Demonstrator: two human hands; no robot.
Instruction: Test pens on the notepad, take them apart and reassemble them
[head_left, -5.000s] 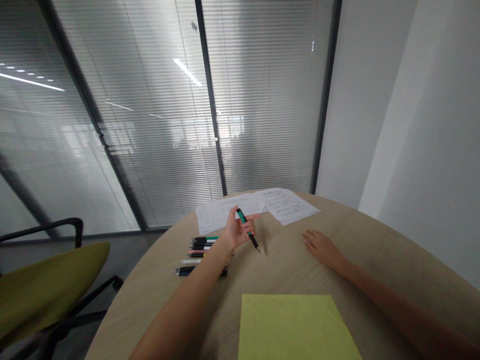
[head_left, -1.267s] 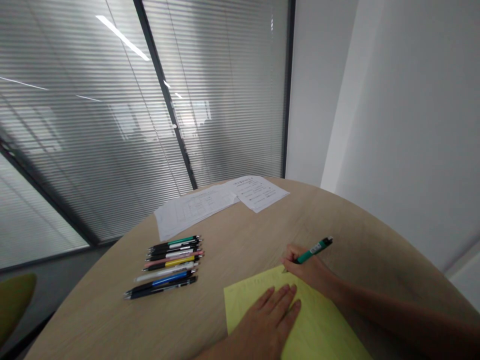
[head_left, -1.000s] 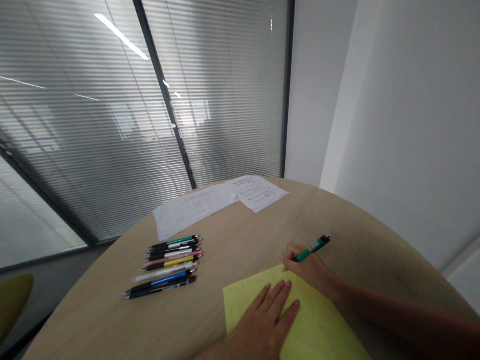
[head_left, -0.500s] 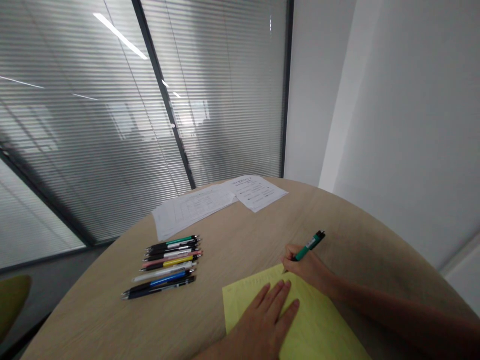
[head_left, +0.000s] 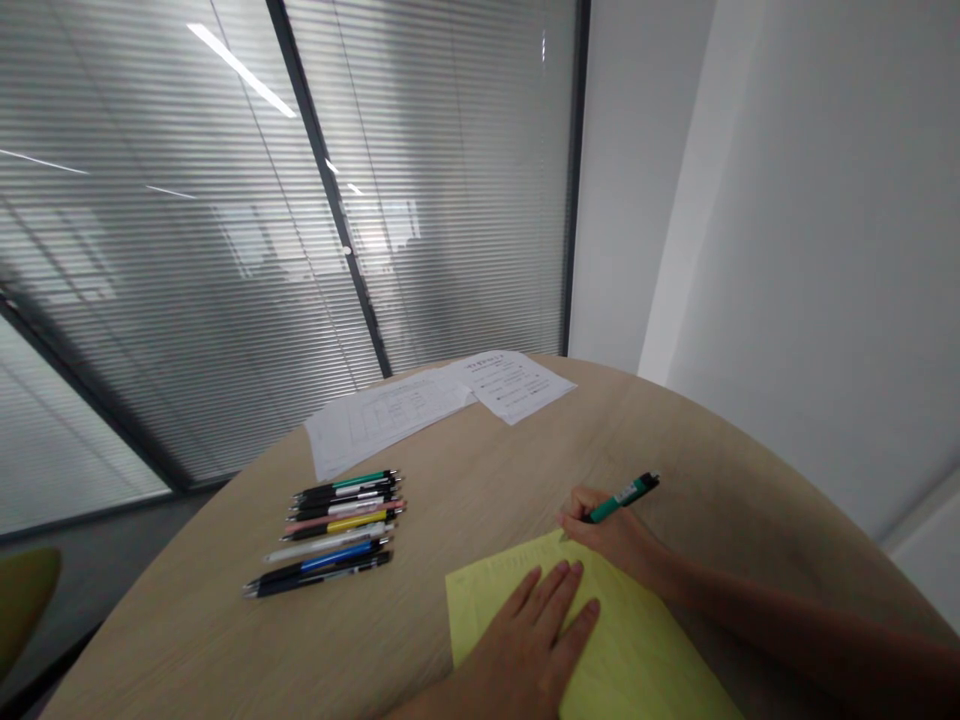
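A sheet of yellow paper (head_left: 637,650) lies at the near side of the round table, with rows of faint small marks along its top edge. My left hand (head_left: 529,635) rests flat on it, fingers stretched out. Near the sheet's top right corner, my right hand (head_left: 611,525) grips a green pen (head_left: 624,497) with a black end. The pen leans to the right, its tip down at the paper near the top edge. My fingers partly cover the pen's lower part.
Several pens (head_left: 341,525) in different colours lie side by side on the wooden table (head_left: 187,620) at the left. White printed sheets (head_left: 390,415) lie at the far edge. Behind stand a glass partition with blinds (head_left: 465,200) and a white wall (head_left: 817,250). A yellow-green chair (head_left: 26,610) shows at lower left.
The pen has tilted lower to the right, and its tip has shifted slightly left and up along the paper's top edge. My left hand and the sheet have stayed in place.
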